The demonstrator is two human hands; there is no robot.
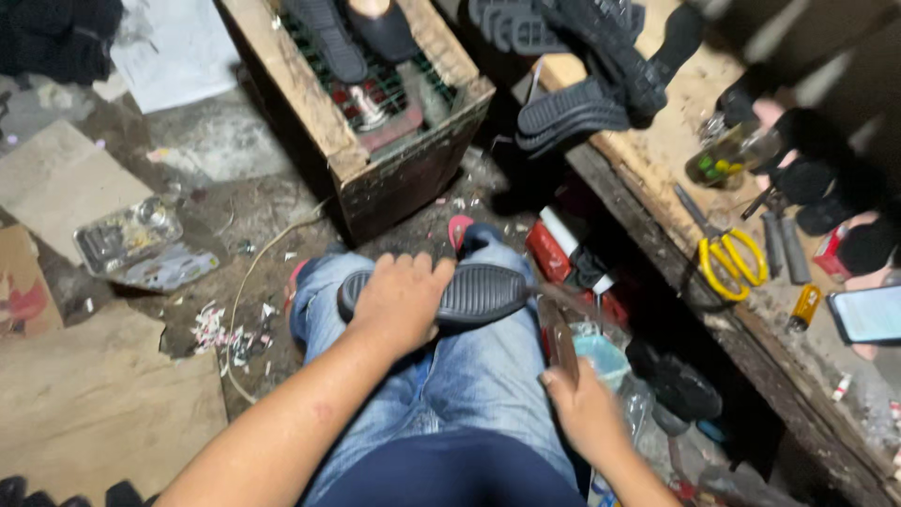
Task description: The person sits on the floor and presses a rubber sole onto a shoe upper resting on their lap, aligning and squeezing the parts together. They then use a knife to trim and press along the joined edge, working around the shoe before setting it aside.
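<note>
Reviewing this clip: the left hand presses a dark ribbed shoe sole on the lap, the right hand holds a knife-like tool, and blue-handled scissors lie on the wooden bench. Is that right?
Not quite. In the head view the scissors on the wooden bench have yellow handles, not blue. The rest holds: the left hand presses the dark ribbed shoe sole on the lap, and the right hand holds a knife-like tool.

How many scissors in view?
1. The yellow-handled scissors lie on the wooden bench at right, beside grey-handled pliers. More could be hidden among the clutter or in the blurred far corner.
</note>
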